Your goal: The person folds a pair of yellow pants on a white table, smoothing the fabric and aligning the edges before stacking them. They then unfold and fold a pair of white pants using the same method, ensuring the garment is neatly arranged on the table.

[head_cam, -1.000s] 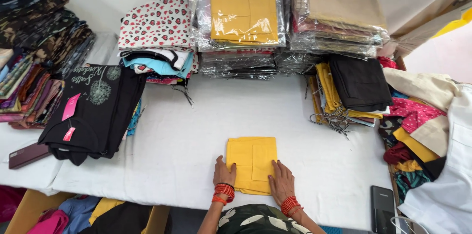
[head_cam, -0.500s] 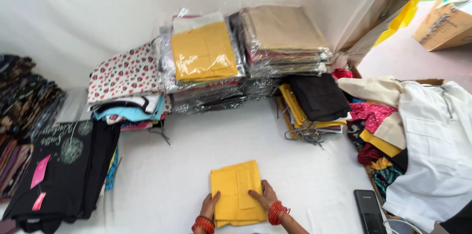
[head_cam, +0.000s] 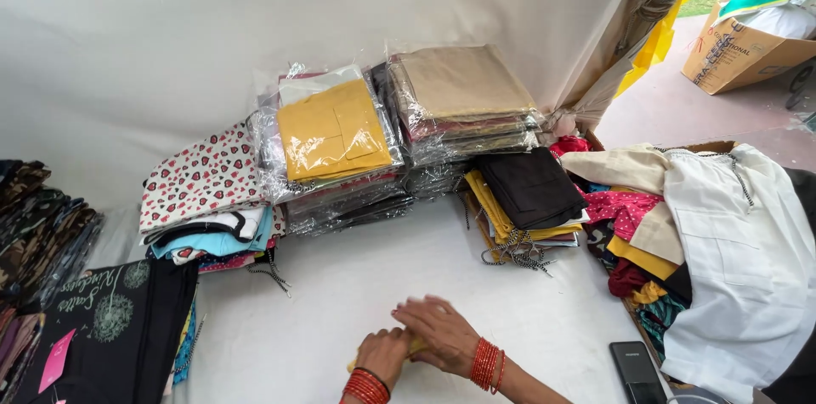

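Observation:
My left hand (head_cam: 382, 353) and my right hand (head_cam: 439, 332) lie close together at the bottom middle of the white table (head_cam: 357, 285). Both press on a folded yellow cloth (head_cam: 415, 347), which is almost fully hidden beneath them; only a thin yellow sliver shows between the fingers. Red bangles ring both wrists. Behind, against the white tent wall, stands a plastic-wrapped stack topped by a yellow garment (head_cam: 330, 130).
A wrapped beige stack (head_cam: 463, 90) sits beside the yellow one, a heart-print pile (head_cam: 204, 179) to the left, black folded clothes (head_cam: 527, 186) to the right. A black printed garment (head_cam: 119, 327) lies at left. A heap of loose clothes (head_cam: 722, 242) and a dark phone (head_cam: 637, 372) lie at right.
The view has tilted up, so my hands and the yellow cloth have dropped to the bottom edge. My hands have closed together over the cloth, covering nearly all of it.

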